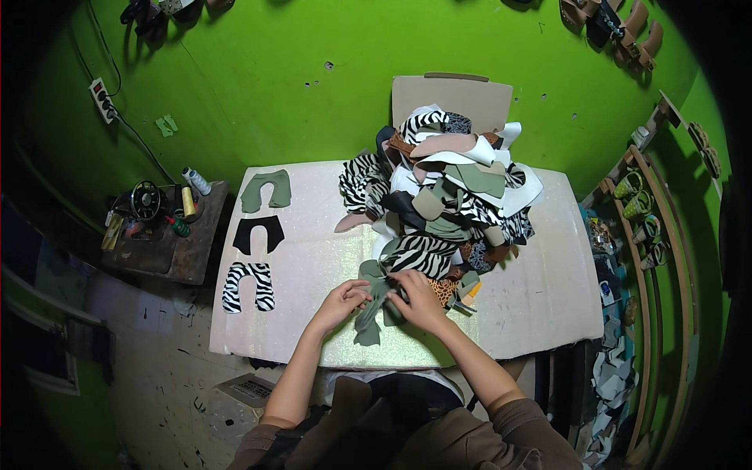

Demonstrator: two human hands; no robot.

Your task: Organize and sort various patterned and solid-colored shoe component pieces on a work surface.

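Observation:
Near the front of the table, my left hand [341,305] closes its fingertips on the left edge of an olive-green cut piece [367,324] of soft sheet material. My right hand [419,302] grips the same green material from the right, its thumb and fingers bent over it. Part of the piece is hidden behind the fingers, and more green lies under my right hand. Just beyond my hands rises a heap of cut scraps, with a zebra-striped piece [423,254] and a leopard-print piece [442,293] closest to my right hand.
Along the table's left side lie a green U-shaped piece [266,191], a black piece [259,235] and a zebra-striped U-shaped piece [248,287]. A sewing machine [146,201] stands on a side table at left. Sandals hang on a wooden rack [666,243] at right.

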